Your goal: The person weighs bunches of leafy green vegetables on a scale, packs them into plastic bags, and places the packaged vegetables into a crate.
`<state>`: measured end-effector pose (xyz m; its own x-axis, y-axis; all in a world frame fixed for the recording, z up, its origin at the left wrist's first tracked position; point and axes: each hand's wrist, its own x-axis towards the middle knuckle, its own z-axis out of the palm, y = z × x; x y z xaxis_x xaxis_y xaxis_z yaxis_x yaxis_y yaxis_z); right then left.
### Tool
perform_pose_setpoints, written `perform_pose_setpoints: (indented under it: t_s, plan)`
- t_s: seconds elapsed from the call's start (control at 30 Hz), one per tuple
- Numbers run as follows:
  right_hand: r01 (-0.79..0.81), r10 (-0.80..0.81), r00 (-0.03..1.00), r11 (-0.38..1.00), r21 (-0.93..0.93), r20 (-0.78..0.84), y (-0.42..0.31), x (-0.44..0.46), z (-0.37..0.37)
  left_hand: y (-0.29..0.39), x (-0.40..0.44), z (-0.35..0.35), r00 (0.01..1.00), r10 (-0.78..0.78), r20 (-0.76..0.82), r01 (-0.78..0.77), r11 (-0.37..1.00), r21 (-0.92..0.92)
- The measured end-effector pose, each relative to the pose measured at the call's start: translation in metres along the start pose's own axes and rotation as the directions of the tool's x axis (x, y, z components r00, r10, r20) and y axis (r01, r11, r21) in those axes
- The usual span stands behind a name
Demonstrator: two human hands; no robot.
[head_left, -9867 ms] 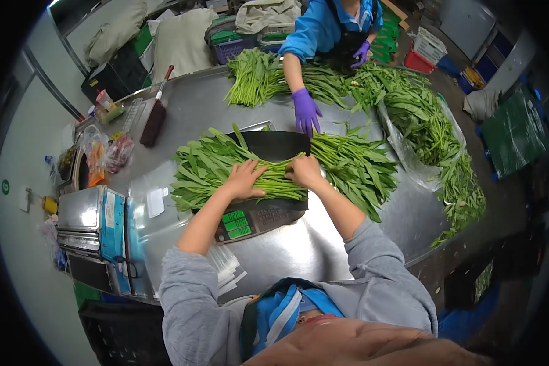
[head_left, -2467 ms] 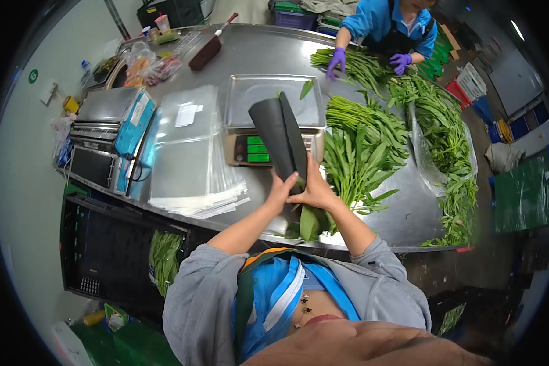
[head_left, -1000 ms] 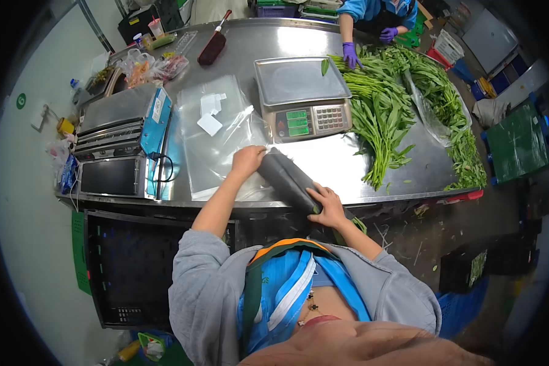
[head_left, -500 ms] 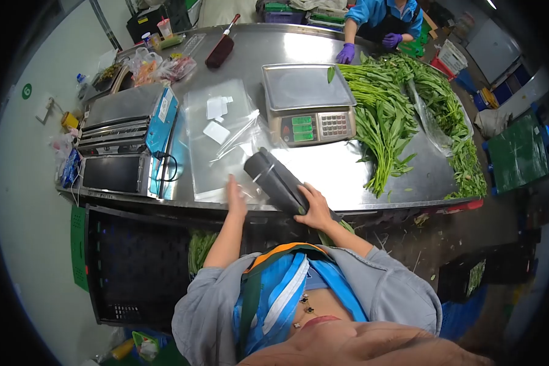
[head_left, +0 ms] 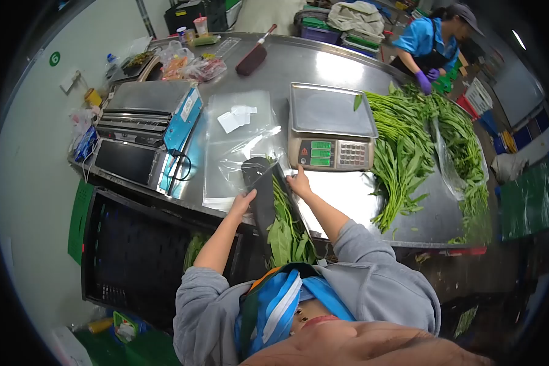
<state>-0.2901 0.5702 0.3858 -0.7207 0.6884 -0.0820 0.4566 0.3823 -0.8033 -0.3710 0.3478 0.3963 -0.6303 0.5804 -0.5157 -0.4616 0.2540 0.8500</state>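
A dark flexible sheet (head_left: 263,204) is spread partly open at the table's front edge, with a bunch of leafy greens (head_left: 282,229) lying inside it. My left hand (head_left: 244,202) is closed on the sheet's left side. At the right side, my right hand (head_left: 299,182) pinches the sheet's other edge, just below the scale (head_left: 332,152). The upper end of the sheet overlaps clear plastic bags (head_left: 235,146). One loose leaf (head_left: 357,102) lies on the scale's metal tray (head_left: 329,113).
More greens (head_left: 402,146) are piled right of the scale. A wrapping machine (head_left: 143,116) stands at the left, a black crate (head_left: 140,244) below it. A brush (head_left: 252,60) lies farther back. A co-worker in purple gloves (head_left: 424,81) stands at the far right.
The rolled sheet has been opened, showing the greens inside. My left hand has taken hold of its left side, and my right hand has moved up to its right edge.
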Motion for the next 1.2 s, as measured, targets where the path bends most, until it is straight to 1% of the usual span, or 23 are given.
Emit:
perform_pose_setpoints:
  t_s: [0.03,0.1,0.13,0.17,0.2,0.23,0.3,0.4,0.53,0.57,0.63,0.67,0.7,0.73,0.77,0.8,0.83,0.9,1.0,1.03,1.07,1.1,1.2]
  plan:
    - [-0.09,0.102,0.99,0.989,-0.12,0.1,-0.011,0.005,-0.001,-0.007,0.009,-0.004,1.0,0.0,-0.019,0.0,1.0,-0.005]
    - [0.097,-0.091,0.995,0.953,-0.288,0.034,-0.021,0.003,-0.008,-0.025,0.027,-0.014,0.927,0.051,-0.373,0.052,0.964,0.259]
    - [0.149,-0.12,0.988,0.925,-0.35,0.102,-0.021,0.004,-0.013,-0.012,0.011,-0.009,0.921,0.044,-0.387,0.061,0.965,0.254]
    - [0.203,-0.146,0.975,0.889,-0.41,0.167,-0.022,0.005,-0.019,0.001,-0.006,-0.001,0.882,0.221,-0.417,0.071,0.811,0.581]
    - [0.277,-0.237,0.96,0.876,-0.394,0.148,-0.019,0.0,-0.023,0.012,-0.017,0.007,0.839,0.394,-0.375,0.11,0.553,0.826]
    - [0.287,-0.244,0.957,0.871,-0.398,0.157,-0.015,-0.008,-0.03,0.009,-0.021,0.007,0.835,0.392,-0.385,0.114,0.562,0.819]
    - [0.456,-0.386,0.887,0.819,-0.349,0.253,-0.006,-0.031,-0.043,-0.007,-0.038,0.006,0.782,0.614,-0.111,-0.113,0.314,0.943]
    - [0.588,-0.443,0.771,0.772,-0.242,0.458,0.016,-0.096,-0.079,-0.042,-0.091,0.029,0.609,0.792,-0.033,-0.316,0.28,0.907]
    - [0.738,-0.453,0.488,0.671,-0.075,0.746,0.056,-0.185,-0.132,-0.107,-0.156,0.051,0.524,0.849,0.073,-0.521,0.251,0.816]
    - [0.741,-0.456,0.486,0.667,-0.075,0.745,0.051,-0.187,-0.134,-0.104,-0.162,0.055,0.549,0.836,-0.018,-0.507,0.35,0.788]
    - [0.465,-0.426,0.817,0.885,-0.007,0.387,0.005,-0.176,-0.145,-0.099,-0.175,0.068,0.6,0.776,-0.195,-0.472,0.54,0.697]
    - [0.31,-0.132,0.753,0.935,-0.171,0.645,0.014,-0.143,-0.142,-0.094,-0.14,0.057,0.412,0.903,-0.122,-0.623,0.377,0.685]
    - [0.555,-0.481,0.795,0.823,-0.122,0.37,0.031,-0.104,-0.121,-0.078,-0.105,0.037,0.461,0.866,-0.193,-0.675,0.483,0.557]
    - [0.315,-0.222,0.852,0.941,-0.127,0.473,-0.069,-0.039,-0.158,0.075,-0.129,0.044,0.785,0.575,-0.231,-0.461,0.791,0.402]
    - [0.579,-0.636,0.746,0.766,0.279,0.197,-0.109,-0.03,-0.174,0.093,-0.091,0.025,0.56,0.732,-0.388,-0.533,0.677,0.507]
    - [0.16,-0.282,0.937,0.87,0.467,0.205,-0.147,-0.022,-0.19,0.167,-0.127,0.036,0.689,0.661,-0.297,-0.522,0.737,0.429]
    - [-0.015,-0.315,0.916,0.591,0.806,0.248,-0.187,-0.037,-0.217,0.204,-0.153,0.05,0.644,0.745,-0.175,-0.751,0.659,0.045]
    - [0.008,-0.51,0.81,0.503,0.864,0.289,-0.221,-0.046,-0.26,0.244,-0.197,0.052,0.585,0.811,-0.003,-0.81,0.584,-0.058]
    - [0.714,-0.718,0.675,0.577,0.397,-0.171,-0.263,-0.045,-0.278,0.265,-0.197,0.049,0.691,0.706,-0.155,-0.714,0.634,-0.296]
    - [0.829,-0.786,0.55,0.555,0.069,-0.283,-0.275,-0.041,-0.277,0.268,-0.196,0.056,0.687,0.71,-0.153,-0.718,0.631,-0.293]
    - [0.923,-0.899,0.252,0.335,-0.191,-0.359,-0.284,-0.033,-0.274,0.27,-0.193,0.067,0.777,0.619,-0.113,-0.599,0.671,-0.437]
    - [0.939,-0.95,0.168,0.236,-0.251,-0.265,-0.288,-0.032,-0.269,0.272,-0.189,0.074,0.85,0.525,-0.052,-0.459,0.687,-0.563]
    - [0.91,-0.873,0.41,0.372,-0.183,0.263,-0.299,-0.066,-0.252,0.244,-0.145,0.071,0.844,0.523,0.122,-0.272,0.612,-0.742]
